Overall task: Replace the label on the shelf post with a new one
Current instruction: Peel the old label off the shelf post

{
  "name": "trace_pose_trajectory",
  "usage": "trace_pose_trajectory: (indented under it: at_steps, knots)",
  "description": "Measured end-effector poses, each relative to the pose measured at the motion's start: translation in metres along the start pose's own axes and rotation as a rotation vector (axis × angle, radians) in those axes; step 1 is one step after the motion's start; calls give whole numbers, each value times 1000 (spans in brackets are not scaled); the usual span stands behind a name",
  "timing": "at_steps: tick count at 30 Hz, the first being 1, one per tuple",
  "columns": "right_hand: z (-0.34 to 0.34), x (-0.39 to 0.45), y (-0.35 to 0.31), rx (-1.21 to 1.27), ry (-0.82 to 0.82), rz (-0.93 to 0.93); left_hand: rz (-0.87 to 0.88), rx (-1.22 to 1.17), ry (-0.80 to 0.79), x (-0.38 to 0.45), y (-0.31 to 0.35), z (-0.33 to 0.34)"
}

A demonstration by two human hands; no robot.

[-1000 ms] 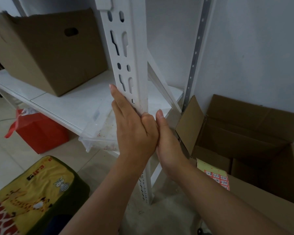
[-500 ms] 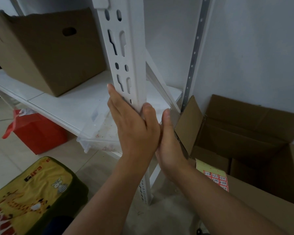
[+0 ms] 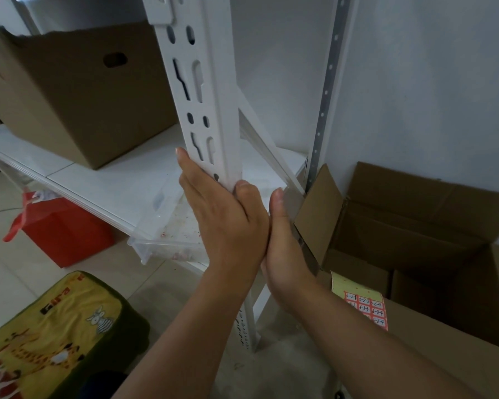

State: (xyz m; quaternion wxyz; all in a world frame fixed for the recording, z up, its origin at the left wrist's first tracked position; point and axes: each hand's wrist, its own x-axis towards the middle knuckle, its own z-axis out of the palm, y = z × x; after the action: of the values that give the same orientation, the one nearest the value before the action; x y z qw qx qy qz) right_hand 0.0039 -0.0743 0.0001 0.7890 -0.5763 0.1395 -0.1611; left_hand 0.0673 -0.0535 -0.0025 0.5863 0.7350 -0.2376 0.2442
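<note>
The white slotted shelf post (image 3: 213,110) rises through the middle of the view. My left hand (image 3: 225,226) lies flat against its left face with straight fingers pointing up, and the thumb presses on the post's front corner. My right hand (image 3: 283,249) is against the post's right side, thumb straight and pointing up; its fingers are hidden behind my left hand and the post. No label shows on the visible part of the post. A yellow sheet of red numbered labels (image 3: 363,306) lies on the cardboard box at the lower right.
A closed cardboard box (image 3: 78,96) stands on the white shelf board (image 3: 98,174). A clear plastic tray (image 3: 167,226) pokes out under the shelf. Beside the wall sits an open cardboard box (image 3: 415,240). On the floor are a red bag (image 3: 61,234) and a yellow patterned stool (image 3: 55,326).
My right thumb has drawn away from my left thumb, a little to the right. My left hand stays flat on the post at about the same height.
</note>
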Motion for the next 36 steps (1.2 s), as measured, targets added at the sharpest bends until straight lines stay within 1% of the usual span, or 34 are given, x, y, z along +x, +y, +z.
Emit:
trace_pose_trajectory:
  at_steps: [11, 18, 36]
  knots:
    - [-1, -1, -2, -3, -3, 13, 35, 30, -6, 1, -5, -1]
    - [0, -1, 0, -25, 48, 39, 25, 30, -23, 0, -6, 0]
    - [1, -2, 0, -19, 29, 25, 51, 69, -68, -1, -8, -3]
